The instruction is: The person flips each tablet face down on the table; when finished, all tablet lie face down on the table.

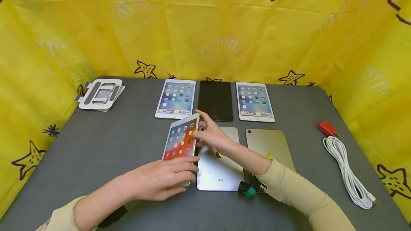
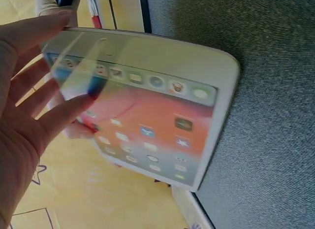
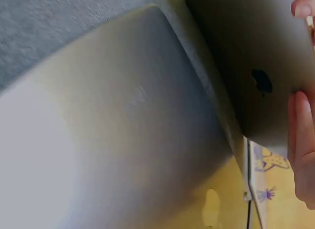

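Observation:
Between my hands a white-framed tablet (image 1: 179,140) stands tilted above the grey table, its lit screen red and blue. My right hand (image 1: 213,134) grips the upper right edge, thumb on the front and fingers behind. My left hand (image 1: 160,177) holds the lower right corner; in the left wrist view its thumb lies along the bottom edge. The right wrist view shows the held tablet's grey back (image 3: 231,56) with a dark apple logo. Just right of it, a silver tablet (image 1: 221,170) lies face down, partly covered by my right forearm.
Behind stand two white tablets with lit screens (image 1: 176,97) (image 1: 255,99) and a black tablet (image 1: 215,99) between them. A gold tablet (image 1: 266,142) lies face down at right. A white folding stand (image 1: 93,93) is far left; a red charger plug (image 1: 326,128) and coiled white cable (image 1: 345,170) are right.

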Demonstrator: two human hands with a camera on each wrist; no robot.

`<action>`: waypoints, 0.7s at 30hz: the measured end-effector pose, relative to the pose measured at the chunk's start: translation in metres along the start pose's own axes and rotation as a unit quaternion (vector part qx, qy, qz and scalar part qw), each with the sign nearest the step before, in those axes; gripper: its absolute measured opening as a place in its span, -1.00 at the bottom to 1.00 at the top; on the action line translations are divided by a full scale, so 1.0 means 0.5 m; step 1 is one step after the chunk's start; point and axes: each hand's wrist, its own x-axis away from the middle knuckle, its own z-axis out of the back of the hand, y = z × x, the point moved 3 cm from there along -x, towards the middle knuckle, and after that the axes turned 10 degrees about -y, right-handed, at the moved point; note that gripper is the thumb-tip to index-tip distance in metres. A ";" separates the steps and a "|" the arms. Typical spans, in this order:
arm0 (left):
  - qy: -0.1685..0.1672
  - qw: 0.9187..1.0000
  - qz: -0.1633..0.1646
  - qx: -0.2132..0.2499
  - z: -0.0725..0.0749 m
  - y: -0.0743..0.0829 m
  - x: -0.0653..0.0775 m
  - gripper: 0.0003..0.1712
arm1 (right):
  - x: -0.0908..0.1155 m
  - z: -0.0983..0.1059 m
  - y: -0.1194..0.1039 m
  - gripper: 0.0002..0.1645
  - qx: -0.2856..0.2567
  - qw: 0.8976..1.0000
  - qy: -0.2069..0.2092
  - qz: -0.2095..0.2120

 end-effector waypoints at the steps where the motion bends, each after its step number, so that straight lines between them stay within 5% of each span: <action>1: 0.008 1.000 -0.003 0.002 0.001 0.000 0.000 -0.68 | -0.001 0.002 -0.004 -0.01 0.003 1.000 -0.002 0.002; 8: 0.078 0.996 -0.021 0.031 0.010 -0.001 0.002 -0.74 | -0.004 0.008 -0.044 -0.12 0.046 0.999 0.000 0.022; 14: 0.164 0.984 -0.061 0.031 0.012 -0.005 0.005 -0.75 | -0.012 0.012 -0.072 -0.21 0.077 0.996 -0.004 0.038; 21: 0.210 0.974 -0.074 0.042 0.016 -0.008 0.019 -0.73 | -0.026 0.018 -0.078 -0.41 0.168 0.984 0.021 0.053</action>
